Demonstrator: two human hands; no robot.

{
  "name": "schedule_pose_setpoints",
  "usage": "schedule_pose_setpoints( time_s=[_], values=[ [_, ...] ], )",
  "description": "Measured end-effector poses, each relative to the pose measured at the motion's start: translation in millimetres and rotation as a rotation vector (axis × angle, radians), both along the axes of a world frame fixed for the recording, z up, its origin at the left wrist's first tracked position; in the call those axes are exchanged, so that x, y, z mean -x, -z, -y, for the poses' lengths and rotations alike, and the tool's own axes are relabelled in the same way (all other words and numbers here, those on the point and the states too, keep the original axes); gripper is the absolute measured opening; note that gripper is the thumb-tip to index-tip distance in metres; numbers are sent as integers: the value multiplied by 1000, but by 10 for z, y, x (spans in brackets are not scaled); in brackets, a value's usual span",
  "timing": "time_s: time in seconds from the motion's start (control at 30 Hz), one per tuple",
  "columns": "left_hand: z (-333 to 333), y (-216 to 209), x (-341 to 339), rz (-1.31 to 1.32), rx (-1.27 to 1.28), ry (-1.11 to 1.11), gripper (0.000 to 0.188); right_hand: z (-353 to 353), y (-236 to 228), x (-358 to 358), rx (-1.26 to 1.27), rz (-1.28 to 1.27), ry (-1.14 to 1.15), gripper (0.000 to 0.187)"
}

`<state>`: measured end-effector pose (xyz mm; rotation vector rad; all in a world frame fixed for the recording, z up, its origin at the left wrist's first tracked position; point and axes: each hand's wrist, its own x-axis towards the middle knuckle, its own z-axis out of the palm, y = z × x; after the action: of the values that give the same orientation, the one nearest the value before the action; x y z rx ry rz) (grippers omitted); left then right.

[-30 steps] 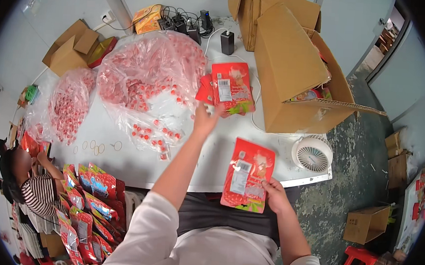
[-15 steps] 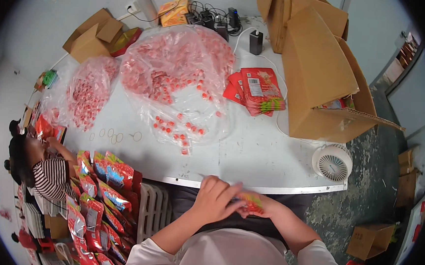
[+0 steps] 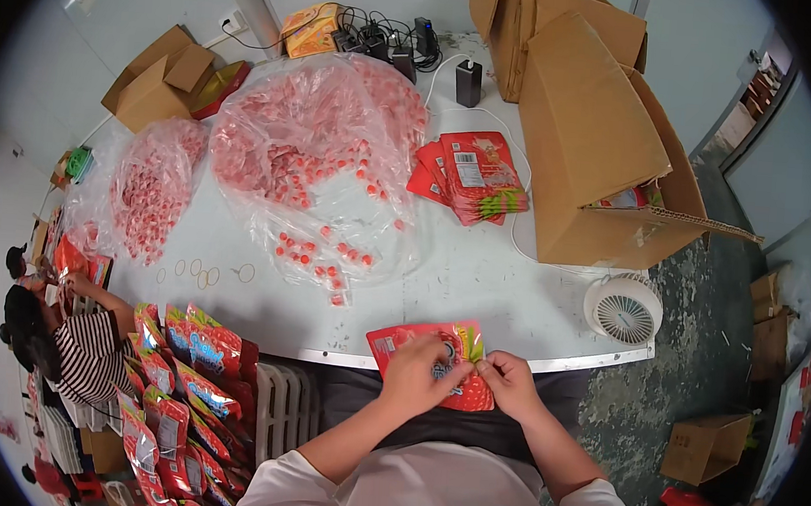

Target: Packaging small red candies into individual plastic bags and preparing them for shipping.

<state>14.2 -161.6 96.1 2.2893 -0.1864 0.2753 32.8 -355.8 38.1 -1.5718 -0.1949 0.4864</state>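
Note:
A flat red pouch [image 3: 476, 396] with a green and yellow end lies across the front edge of the table, over my lap. My left hand [image 3: 414, 378] rests on its middle, fingers bent, thumb pointing toward the pouch's right end. At that end my right hand [image 3: 512, 385] pinches the pouch between thumb and fingertips. Farther back on the white table [image 3: 478, 296], a big clear bag [image 3: 321, 115] holds many small red wrapped pieces, and several spill out of its mouth. To its right sits a stack of flat red pouches [image 3: 479, 169].
Filled red pouches [image 3: 201, 356] stand packed at my left beside a white plastic crate [image 3: 283, 414]. A smaller clear bag [image 3: 152, 179], rubber bands [image 3: 205, 272], a large carton [image 3: 592, 144] and a white fan [image 3: 624, 311] are on the table. A person in stripes [image 3: 88, 353] works at far left.
The pouch, earlier edge-on and blurred at my right hand, now lies spread out with its broad face up. My left hand has come down onto it, and my right hand has moved to its end.

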Motion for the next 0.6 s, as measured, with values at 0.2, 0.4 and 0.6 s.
schedule_pose_setpoints(
  time_s=[0.2, 0.4, 0.6],
  values=[
    [121, 267, 143, -270, 277, 118, 27, -36, -57, 139, 55, 148, -44, 18],
    [14, 152, 163, -214, 377, 271, 18, -95, -18, 155, -208, -206, -78, 21],
    [-119, -20, 186, -188, 177, 347, 17, 25, -110, -76, 323, 323, 57, 27]
  ],
)
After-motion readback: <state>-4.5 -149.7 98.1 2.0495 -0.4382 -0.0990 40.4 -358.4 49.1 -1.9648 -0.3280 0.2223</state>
